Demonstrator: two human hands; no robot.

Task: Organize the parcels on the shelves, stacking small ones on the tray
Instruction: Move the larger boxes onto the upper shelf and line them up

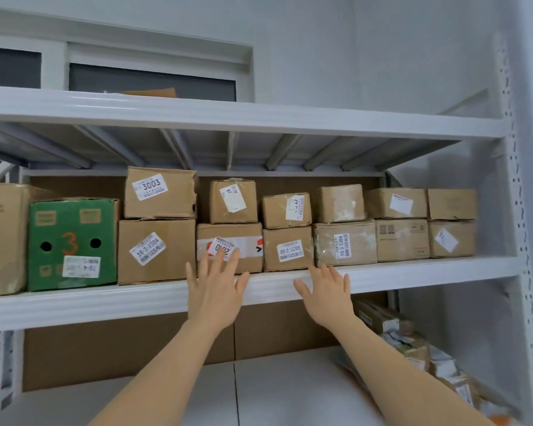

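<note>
Cardboard parcels stand in two layers along the middle shelf (413, 270). A taped brown parcel (246, 235) with a red-edged label sits at the centre of the lower layer. My left hand (214, 287) is spread open with its fingertips over this parcel's lower front face. A smaller parcel (233, 201) rests on top of it. To the right is a parcel (286, 249) with a white label. My right hand (326, 296) is open below it, fingers at the shelf's front rail. Neither hand holds anything. No tray is in view.
At the left stand a green box (71, 244) marked 3, a large brown box (0, 238) and a two-box stack (157, 222). An upper shelf (259, 115) holds one flat brown item. Several small packets (413, 342) lie on the lower shelf at the right, beside the perforated upright (519, 226).
</note>
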